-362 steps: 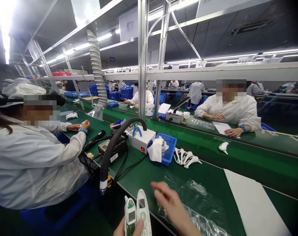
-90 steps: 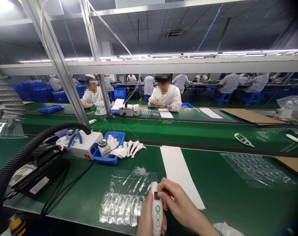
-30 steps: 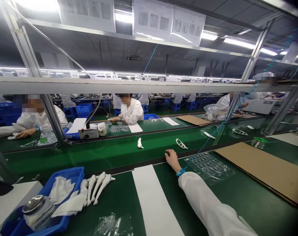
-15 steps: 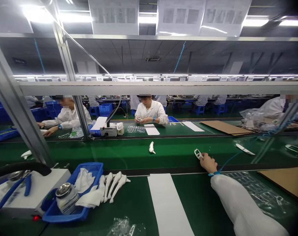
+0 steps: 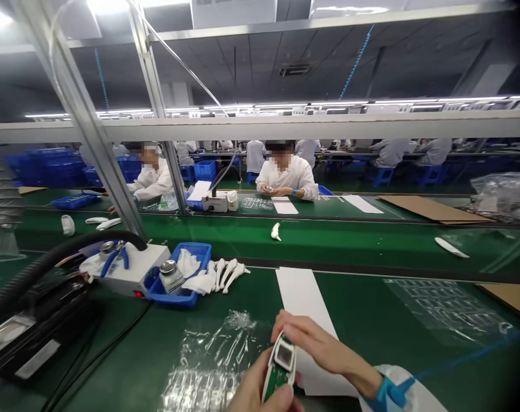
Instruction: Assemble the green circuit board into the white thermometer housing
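Both my hands hold a small open device half (image 5: 280,366) with a green circuit board and a little screen, low in the middle of the view. My left hand (image 5: 260,392) grips it from below. My right hand (image 5: 313,343), with a blue wrist strap, pinches its top end. Under them lie a clear plastic blister sheet (image 5: 212,360) and a white paper strip (image 5: 302,297) on the green bench (image 5: 371,320).
A blue tray (image 5: 178,274) with a metal can and cloths sits left of centre, with white shells (image 5: 227,273) beside it. A white box with blue pliers (image 5: 122,266) and a black hose (image 5: 49,263) stand at left. The conveyor (image 5: 349,240) carries loose shells; other workers sit across it.
My right arm was stretched out to a device half on the conveyor; now it is back at the bench edge and both hands hold that part. The view has dropped back down.
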### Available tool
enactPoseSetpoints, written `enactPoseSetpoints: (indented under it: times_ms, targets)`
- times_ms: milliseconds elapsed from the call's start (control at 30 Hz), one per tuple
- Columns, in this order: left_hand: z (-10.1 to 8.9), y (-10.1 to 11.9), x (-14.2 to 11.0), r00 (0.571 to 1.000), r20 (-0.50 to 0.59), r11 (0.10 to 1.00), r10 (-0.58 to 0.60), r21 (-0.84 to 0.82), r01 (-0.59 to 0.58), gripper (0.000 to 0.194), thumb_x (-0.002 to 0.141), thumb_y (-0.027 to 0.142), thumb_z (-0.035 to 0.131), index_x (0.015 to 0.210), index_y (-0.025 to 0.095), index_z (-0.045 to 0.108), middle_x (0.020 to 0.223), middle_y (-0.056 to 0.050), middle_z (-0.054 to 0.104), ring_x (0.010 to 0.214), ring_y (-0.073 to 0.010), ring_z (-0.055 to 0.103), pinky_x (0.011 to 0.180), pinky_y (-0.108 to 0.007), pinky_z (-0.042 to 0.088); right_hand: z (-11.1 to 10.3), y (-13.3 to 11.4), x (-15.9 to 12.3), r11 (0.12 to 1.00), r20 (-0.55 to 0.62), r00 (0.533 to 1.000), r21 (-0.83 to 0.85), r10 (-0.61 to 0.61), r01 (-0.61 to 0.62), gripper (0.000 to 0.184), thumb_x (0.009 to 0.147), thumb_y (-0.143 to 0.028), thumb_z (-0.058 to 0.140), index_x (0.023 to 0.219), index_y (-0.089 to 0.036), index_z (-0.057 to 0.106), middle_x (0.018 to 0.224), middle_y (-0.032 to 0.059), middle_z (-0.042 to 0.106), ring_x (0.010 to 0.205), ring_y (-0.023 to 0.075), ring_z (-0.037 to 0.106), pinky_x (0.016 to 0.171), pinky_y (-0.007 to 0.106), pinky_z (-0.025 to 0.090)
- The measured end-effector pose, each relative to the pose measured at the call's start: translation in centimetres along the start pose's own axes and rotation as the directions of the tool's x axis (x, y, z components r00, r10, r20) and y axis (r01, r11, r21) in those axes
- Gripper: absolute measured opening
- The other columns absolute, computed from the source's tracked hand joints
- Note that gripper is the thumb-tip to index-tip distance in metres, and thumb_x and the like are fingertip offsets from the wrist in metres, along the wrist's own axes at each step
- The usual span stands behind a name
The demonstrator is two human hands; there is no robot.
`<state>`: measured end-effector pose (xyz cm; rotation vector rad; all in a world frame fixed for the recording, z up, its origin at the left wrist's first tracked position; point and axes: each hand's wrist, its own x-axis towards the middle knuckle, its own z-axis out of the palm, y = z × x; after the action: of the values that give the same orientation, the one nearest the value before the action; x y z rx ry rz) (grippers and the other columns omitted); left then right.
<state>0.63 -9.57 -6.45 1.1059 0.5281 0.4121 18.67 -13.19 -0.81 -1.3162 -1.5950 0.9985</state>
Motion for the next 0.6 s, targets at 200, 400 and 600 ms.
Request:
enactPoseSetpoints:
  times_ms: [200, 400, 600]
  targets:
    - [-0.8, 0.1, -1.8, 0.989, -0.118, 0.994, -0.085, 0.054, 0.092, 0.089, 0.066, 0.069, 0.064, 0.133, 0.016, 0.038, 0.065, 0.003, 0.054, 0.046, -0.0060, 0.040, 0.044, -0.019, 0.028, 3.6, 0.4, -0.8, 0.998, -0.201, 0.978, 0.031, -0.052, 0.059, 0.026, 0.095, -0.043, 0.042, 0.094, -0.024, 0.059, 0.098, 0.0039, 0.051, 0.094, 0.0190, 0.051, 0.086, 0.032, 0.040]
    - [-1.2, -0.8, -2.6, 0.963, -0.244, 0.958, 0.117, 0.282, -0.045, 0.055, 0.077, 0.050, 0.061, 0.121, 0.018, 0.055, 0.072, -0.003, 0.062, 0.062, -0.0160, 0.053, 0.061, -0.027, 0.043, 5.4, -0.1, -1.2, 0.996, -0.177, 0.984, -0.086, 0.019, -0.034, 0.014, 0.092, -0.032, 0.053, 0.081, -0.023, 0.051, 0.091, 0.0013, 0.048, 0.090, 0.0193, 0.049, 0.082, 0.032, 0.040]
    - [-2.1, -1.4, -2.8, 0.951, -0.264, 0.944, 0.162, 0.323, -0.071, 0.059, 0.078, 0.057, 0.056, 0.120, 0.015, 0.055, 0.076, -0.006, 0.065, 0.070, -0.0223, 0.059, 0.074, -0.033, 0.048, 8.9, 0.3, -1.4, 0.888, -0.137, 0.969, -0.441, -0.207, 0.128, 0.017, 0.095, -0.019, 0.038, 0.079, -0.024, 0.042, 0.083, 0.0023, 0.052, 0.076, 0.0200, 0.048, 0.073, 0.036, 0.039]
